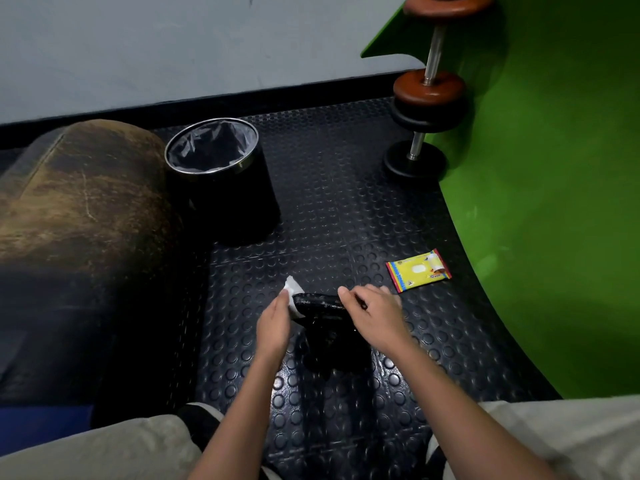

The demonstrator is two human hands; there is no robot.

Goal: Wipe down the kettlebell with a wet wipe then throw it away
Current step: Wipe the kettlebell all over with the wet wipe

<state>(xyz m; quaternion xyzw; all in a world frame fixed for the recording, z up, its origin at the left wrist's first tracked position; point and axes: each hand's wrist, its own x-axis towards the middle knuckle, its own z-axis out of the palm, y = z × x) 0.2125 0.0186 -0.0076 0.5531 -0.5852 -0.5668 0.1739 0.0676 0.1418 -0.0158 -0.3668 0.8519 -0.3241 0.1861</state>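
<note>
My left hand pinched the white wet wipe against the kettlebell handle's end, while my right hand gripped the handle's other end.

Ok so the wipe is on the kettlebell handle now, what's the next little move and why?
Probably slide the left hand with the wet wipe along the kettlebell handle toward the right hand, which steadies the other end. The wipe sits only at the handle's left end, so the rest looks unwiped. The lined bin can wait.
</note>
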